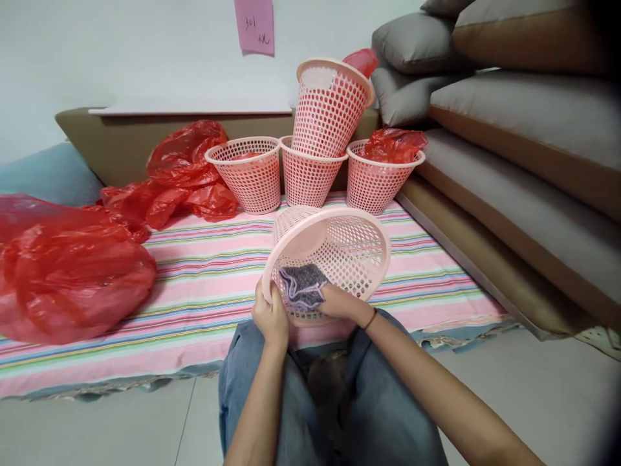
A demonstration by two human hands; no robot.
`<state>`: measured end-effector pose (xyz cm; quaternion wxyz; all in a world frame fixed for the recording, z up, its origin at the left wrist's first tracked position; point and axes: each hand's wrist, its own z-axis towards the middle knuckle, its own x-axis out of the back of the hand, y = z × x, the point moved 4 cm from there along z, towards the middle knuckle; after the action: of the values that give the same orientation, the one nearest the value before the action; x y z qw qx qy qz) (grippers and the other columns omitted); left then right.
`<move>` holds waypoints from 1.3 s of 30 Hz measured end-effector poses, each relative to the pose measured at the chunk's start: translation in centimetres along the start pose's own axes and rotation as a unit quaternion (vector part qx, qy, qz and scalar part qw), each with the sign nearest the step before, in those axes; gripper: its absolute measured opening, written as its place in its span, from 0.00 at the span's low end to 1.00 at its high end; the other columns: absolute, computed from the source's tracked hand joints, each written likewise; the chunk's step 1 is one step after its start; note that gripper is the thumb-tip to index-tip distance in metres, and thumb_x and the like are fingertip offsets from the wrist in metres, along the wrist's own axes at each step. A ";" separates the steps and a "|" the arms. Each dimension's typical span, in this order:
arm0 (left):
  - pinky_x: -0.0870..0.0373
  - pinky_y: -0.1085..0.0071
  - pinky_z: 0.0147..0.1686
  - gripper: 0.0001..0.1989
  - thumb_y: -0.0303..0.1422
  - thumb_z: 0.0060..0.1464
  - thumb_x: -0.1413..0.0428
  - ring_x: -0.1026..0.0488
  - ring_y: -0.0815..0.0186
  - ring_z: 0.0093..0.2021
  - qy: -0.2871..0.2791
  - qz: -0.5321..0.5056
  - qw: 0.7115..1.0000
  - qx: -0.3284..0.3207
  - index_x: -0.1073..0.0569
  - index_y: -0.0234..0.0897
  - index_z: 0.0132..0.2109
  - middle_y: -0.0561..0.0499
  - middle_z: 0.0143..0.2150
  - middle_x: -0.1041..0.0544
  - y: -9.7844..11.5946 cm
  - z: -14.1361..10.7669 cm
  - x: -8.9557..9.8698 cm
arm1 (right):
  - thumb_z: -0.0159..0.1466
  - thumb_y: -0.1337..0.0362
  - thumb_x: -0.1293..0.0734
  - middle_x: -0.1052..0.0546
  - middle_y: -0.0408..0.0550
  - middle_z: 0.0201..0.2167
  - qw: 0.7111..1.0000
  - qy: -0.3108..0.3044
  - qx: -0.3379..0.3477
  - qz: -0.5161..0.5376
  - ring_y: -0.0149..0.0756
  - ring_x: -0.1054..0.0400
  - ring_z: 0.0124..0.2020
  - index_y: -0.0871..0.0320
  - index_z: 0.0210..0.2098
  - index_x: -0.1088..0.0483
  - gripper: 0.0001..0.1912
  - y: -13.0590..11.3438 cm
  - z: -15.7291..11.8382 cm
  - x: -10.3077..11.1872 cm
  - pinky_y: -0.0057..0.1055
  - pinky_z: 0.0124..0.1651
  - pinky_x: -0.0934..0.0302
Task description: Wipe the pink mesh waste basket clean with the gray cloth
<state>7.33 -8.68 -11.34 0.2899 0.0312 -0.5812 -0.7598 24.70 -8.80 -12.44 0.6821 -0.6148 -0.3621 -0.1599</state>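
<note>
A pink perforated basket (330,217) lies tilted on its side above my knees, its open mouth facing me. My left hand (272,317) is closed on the left part of its rim. Inside the mouth, my right hand (334,301) holds a dark grey cloth with purple edging (305,285) against the basket's inner lower wall. The cloth covers most of the fingers of my right hand.
Behind stand three pink baskets (250,184), the middle one with another basket (330,110) tilted inside it. Red plastic bags (72,278) lie at left on the striped cloth (204,278). Grey cushions (533,116) are stacked at right.
</note>
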 end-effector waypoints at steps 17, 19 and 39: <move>0.34 0.58 0.54 0.19 0.46 0.59 0.47 0.28 0.55 0.50 -0.187 -0.052 0.980 0.051 0.29 0.39 0.50 0.43 0.48 0.25 1.9 -8.5 5.0 | 0.57 0.47 0.36 0.18 0.48 0.28 0.833 0.195 -0.186 0.482 0.56 0.23 0.43 0.47 0.42 0.20 0.21 -1.4 -15.2 -4.0 0.51 0.49 0.31; 0.36 0.58 0.59 0.21 0.49 0.59 0.48 0.29 0.55 0.56 -0.296 -0.139 0.931 0.161 0.28 0.40 0.52 0.44 0.52 0.24 1.5 -9.9 4.8 | 0.56 0.50 0.35 0.19 0.48 0.26 0.825 0.206 -0.185 0.493 0.56 0.23 0.43 0.47 0.38 0.20 0.17 -1.4 -16.2 -4.2 0.51 0.48 0.31; 0.32 0.60 0.57 0.30 0.47 0.52 0.39 0.28 0.54 0.59 -0.349 -0.263 0.831 0.344 0.29 0.40 0.59 0.43 0.60 0.25 0.9 -9.0 4.7 | 0.52 0.52 0.26 0.18 0.48 0.39 0.755 0.266 -0.226 0.555 0.55 0.26 0.47 0.50 0.44 0.23 0.20 1.3 -19.5 -3.5 0.51 0.52 0.34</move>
<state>7.25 -18.86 -12.08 -0.1721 0.0130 -0.8373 -0.5187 29.00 -27.99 -15.40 0.5610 -0.7770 0.2853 0.0120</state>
